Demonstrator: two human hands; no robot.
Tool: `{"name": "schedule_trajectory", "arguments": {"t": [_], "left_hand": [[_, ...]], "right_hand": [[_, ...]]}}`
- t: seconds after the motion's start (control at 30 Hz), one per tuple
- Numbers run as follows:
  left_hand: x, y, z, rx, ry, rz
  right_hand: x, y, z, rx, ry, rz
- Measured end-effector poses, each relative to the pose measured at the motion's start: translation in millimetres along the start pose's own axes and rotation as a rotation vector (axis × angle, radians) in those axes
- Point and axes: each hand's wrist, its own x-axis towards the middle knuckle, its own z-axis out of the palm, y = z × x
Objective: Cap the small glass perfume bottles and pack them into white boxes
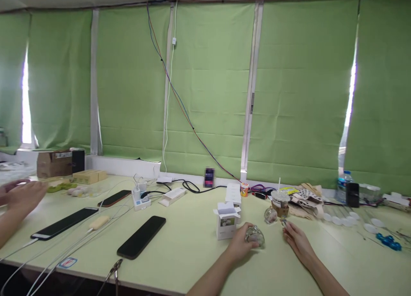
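My left hand is closed round a clear glass jar, held just above the table. To its right, my right hand pinches a small object at the fingertips, too small to make out. An open white box with a picture on its front stands just behind my left hand. Between and beyond my hands sits a second glass piece, beside a plastic cup with a straw.
Phones, cables and a power strip lie on the left. Another person's hands reach in at far left. White boxes stand at the back. Cloth, white lids and a blue object lie at right.
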Motion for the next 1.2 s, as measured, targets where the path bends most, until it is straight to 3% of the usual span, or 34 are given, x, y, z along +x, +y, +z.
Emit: {"name": "schedule_trajectory", "arguments": {"t": [0.13, 0.3, 0.37, 0.47, 0.57, 0.67, 0.87, 1.03, 1.2], "left_hand": [[-1.4, 0.3, -1.1, 0.016, -0.019, -0.007], [-1.1, 0.9, -1.6, 0.055, -0.011, 0.01], [-0.9, 1.9, -1.5, 0.055, -0.016, 0.013], [-1.2, 3.4, -1.1, 0.036, -0.017, 0.012], [-1.4, 2.5, -0.9, 0.019, -0.023, 0.013], [-0.9, -1.0, -0.7, 0.014, -0.032, 0.019], [1.2, -7.2, 0.2, 0.019, -0.048, 0.001], [-0.1, -2.6, -0.9, 0.05, -0.048, -0.011], [-2.1, 4.8, -3.0, 0.074, -0.047, -0.01]], "right_hand": [[-8.2, -3.9, -2.1, 0.117, -0.039, 0.0], [-6.7, -7.1, -7.4, 0.042, 0.062, -0.1], [-9.4, -9.3, -4.7, -0.176, -0.048, -0.239], [-16.1, -11.6, 3.9, -0.535, -0.38, -0.424], [-20.0, -11.1, 9.9, -0.665, -0.487, -0.463], [-18.5, -8.2, 8.5, -0.686, -0.463, -0.457], [-8.9, 4.0, -3.7, -0.751, -0.119, -0.41], [-6.2, 10.8, -6.3, -0.805, -0.154, -0.399], [-9.0, 1.8, -2.5, -0.76, -0.092, -0.452]]}}
